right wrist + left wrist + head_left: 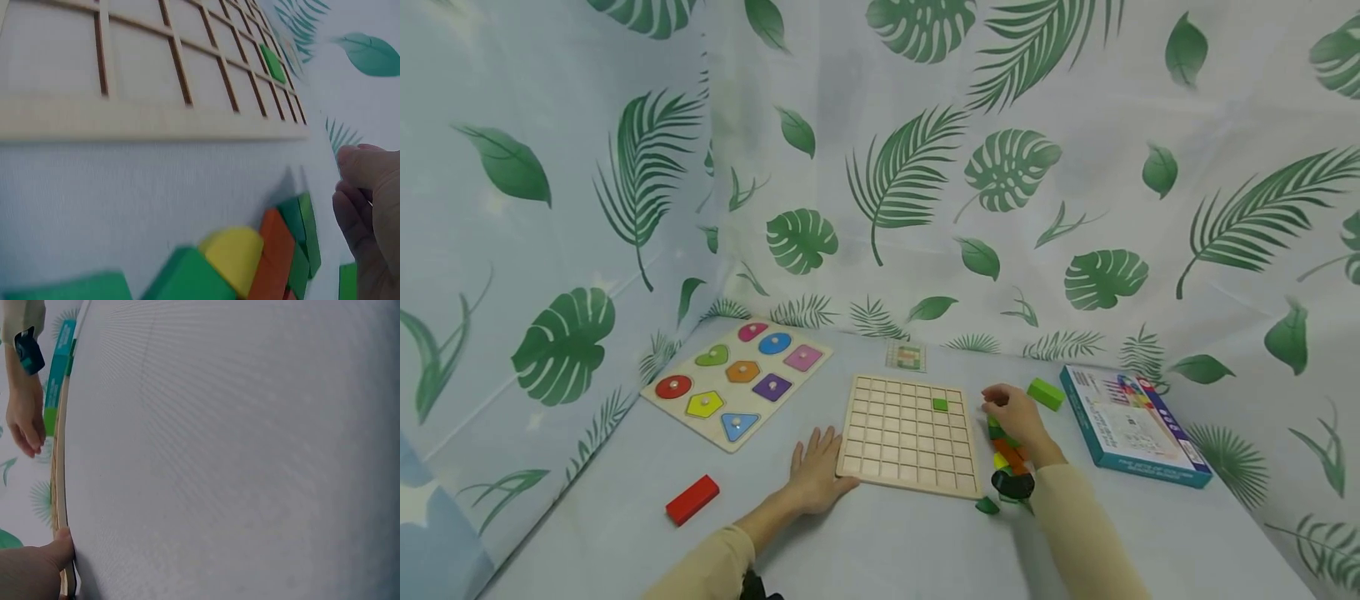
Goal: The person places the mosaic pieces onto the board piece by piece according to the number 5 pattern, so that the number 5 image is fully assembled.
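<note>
A wooden grid board (pixel 910 433) lies flat on the table, with one small green square (pixel 940 405) in a cell of its upper right part. My left hand (pixel 816 475) rests at the board's front left corner, fingers spread on the table and thumb against the board's edge. Past the right edge, my right hand (pixel 1015 414) hovers with loosely bent fingers; nothing shows between them. Beneath and in front of it sits a pile of blocks, among them an orange block (pixel 272 256), a yellow rounded block (pixel 234 253) and green blocks (pixel 187 278).
A shape puzzle board with knobs (pixel 722 433) lies at the left. Nearer is a red block (pixel 692 500). Behind the grid stands a small patterned card (pixel 906 356). To the right are a bright green block (pixel 1046 394) and a flat game box (pixel 1138 429).
</note>
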`<state>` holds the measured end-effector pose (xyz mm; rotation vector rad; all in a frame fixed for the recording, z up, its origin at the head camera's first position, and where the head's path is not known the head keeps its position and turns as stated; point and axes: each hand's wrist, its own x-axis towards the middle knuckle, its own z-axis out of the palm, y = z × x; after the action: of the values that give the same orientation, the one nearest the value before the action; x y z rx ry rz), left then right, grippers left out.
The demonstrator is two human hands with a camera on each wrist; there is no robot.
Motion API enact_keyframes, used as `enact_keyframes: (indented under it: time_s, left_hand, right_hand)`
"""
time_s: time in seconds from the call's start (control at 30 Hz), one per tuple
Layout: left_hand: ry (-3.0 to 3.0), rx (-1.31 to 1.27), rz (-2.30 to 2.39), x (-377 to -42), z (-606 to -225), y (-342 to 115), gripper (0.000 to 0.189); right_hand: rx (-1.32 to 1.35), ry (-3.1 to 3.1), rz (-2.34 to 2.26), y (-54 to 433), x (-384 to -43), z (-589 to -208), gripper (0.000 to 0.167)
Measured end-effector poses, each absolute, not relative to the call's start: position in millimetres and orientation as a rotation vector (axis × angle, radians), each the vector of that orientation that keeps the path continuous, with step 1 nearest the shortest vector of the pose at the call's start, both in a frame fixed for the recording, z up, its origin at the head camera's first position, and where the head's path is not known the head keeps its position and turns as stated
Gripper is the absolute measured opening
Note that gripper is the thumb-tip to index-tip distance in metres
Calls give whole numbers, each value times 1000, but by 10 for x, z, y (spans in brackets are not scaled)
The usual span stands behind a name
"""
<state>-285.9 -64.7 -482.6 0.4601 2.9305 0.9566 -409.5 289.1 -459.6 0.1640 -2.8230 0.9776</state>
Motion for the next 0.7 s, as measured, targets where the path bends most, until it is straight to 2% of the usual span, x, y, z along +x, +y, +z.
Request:
enact_keyframes:
  time_s: [0.3, 0.7]
  left_hand:
    - [2939, 441, 938, -2859, -4834, -639, 75]
    - [2937, 451, 943, -2858, -4843, -638, 75]
  right_hand:
    - [18, -2861, 957, 3177, -3996, -4598, 25]
    - [-60, -2936, 964, 3320, -3926, -4649, 25]
